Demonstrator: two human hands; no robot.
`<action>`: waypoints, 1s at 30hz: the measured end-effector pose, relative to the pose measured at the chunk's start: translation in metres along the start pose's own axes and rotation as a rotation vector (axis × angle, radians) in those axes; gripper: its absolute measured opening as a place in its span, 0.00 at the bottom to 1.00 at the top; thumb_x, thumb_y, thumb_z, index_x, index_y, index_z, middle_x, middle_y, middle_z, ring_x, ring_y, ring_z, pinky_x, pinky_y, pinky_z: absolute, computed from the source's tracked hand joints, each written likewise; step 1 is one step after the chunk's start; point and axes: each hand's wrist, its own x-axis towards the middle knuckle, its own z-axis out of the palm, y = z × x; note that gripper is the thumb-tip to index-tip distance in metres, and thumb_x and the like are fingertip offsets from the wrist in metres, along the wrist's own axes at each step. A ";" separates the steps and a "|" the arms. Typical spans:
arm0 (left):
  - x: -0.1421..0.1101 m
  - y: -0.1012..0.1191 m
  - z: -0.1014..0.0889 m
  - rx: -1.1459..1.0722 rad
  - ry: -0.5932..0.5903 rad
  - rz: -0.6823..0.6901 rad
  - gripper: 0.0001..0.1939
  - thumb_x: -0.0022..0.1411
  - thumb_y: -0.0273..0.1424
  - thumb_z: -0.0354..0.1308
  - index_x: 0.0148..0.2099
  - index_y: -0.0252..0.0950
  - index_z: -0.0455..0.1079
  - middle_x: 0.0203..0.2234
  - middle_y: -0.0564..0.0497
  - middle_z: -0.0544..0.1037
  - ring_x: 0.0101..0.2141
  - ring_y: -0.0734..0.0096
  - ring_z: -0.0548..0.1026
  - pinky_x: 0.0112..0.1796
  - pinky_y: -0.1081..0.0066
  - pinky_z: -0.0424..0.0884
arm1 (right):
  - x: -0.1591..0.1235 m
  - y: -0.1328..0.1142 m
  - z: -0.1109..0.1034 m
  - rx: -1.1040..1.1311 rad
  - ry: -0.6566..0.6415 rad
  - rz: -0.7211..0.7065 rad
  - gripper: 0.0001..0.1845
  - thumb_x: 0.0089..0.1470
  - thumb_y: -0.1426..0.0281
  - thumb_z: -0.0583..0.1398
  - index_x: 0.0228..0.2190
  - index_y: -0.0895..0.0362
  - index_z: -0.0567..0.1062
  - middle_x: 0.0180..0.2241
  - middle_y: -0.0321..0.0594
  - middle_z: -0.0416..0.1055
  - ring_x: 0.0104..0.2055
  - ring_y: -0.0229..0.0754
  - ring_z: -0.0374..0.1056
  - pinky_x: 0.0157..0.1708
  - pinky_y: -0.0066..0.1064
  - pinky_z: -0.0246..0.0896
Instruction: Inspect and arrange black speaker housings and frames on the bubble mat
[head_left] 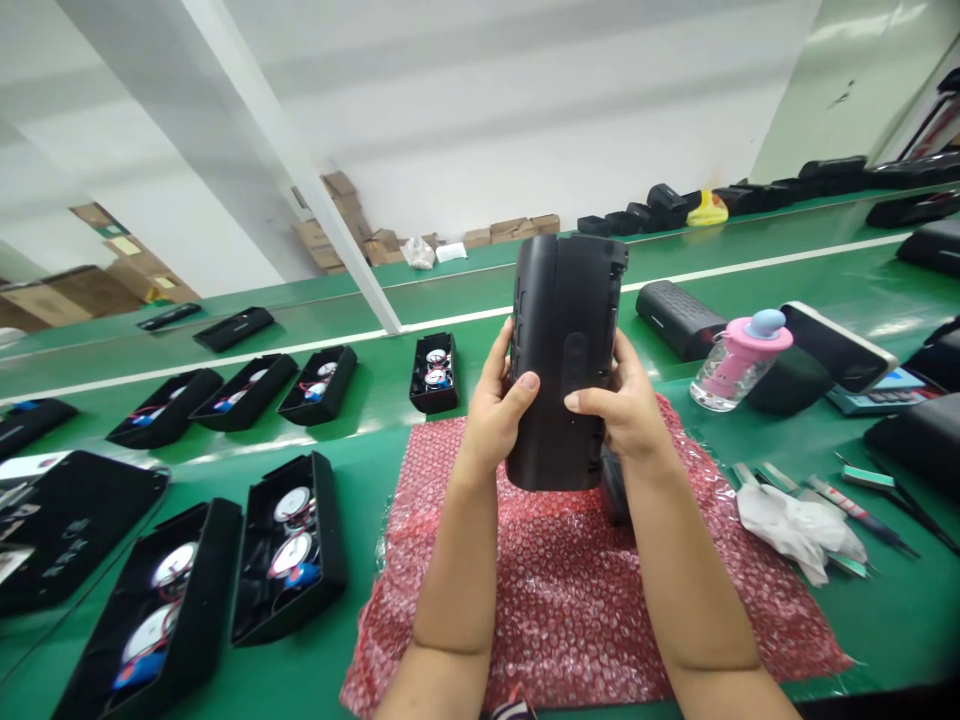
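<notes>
Both my hands hold up a black speaker housing (562,340), tilted upright above red bubble wrap (540,590). My left hand (501,405) grips its left edge, with the thumb on the near face. Around the right edge my right hand (622,400) is closed, its thumb pressing beside a raised oval panel on that face. Fingers behind the housing are mostly hidden. Below it, partly covered by my right wrist, a dark rounded thing (615,490) lies on the wrap; its kind I cannot make out.
Open black housings (289,550) with round drivers and wires stand left on the green table (360,500). To the right are a pink-capped bottle (739,360), white crumpled tissue (795,520), a marker-like tool (862,512) and a closed dark speaker (679,318). A white post (300,170) rises behind.
</notes>
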 end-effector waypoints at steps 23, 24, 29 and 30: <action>-0.004 0.002 -0.007 0.069 -0.195 0.047 0.40 0.64 0.49 0.58 0.70 0.53 0.42 0.61 0.48 0.67 0.57 0.56 0.70 0.59 0.54 0.66 | -0.004 -0.003 0.002 -0.091 -0.160 -0.106 0.52 0.38 0.69 0.71 0.61 0.46 0.54 0.61 0.41 0.63 0.63 0.56 0.61 0.62 0.52 0.59; -0.005 0.002 -0.006 0.073 -0.205 0.049 0.41 0.64 0.49 0.58 0.71 0.53 0.41 0.62 0.48 0.65 0.59 0.56 0.68 0.60 0.54 0.64 | -0.004 -0.004 0.001 -0.098 -0.158 -0.113 0.52 0.38 0.69 0.71 0.61 0.46 0.55 0.60 0.41 0.63 0.63 0.56 0.61 0.63 0.52 0.59; -0.004 0.001 -0.008 0.123 -0.196 0.044 0.42 0.64 0.50 0.57 0.71 0.51 0.39 0.66 0.47 0.60 0.64 0.55 0.61 0.63 0.54 0.59 | -0.003 -0.003 0.002 -0.111 -0.141 -0.117 0.53 0.36 0.70 0.71 0.61 0.48 0.54 0.61 0.42 0.62 0.63 0.55 0.60 0.64 0.51 0.57; -0.003 0.001 -0.009 0.130 -0.188 0.045 0.42 0.63 0.50 0.57 0.71 0.50 0.40 0.67 0.47 0.59 0.65 0.54 0.60 0.63 0.54 0.58 | -0.003 -0.001 0.003 -0.115 -0.137 -0.117 0.53 0.37 0.70 0.71 0.61 0.48 0.54 0.61 0.43 0.62 0.64 0.55 0.60 0.64 0.51 0.57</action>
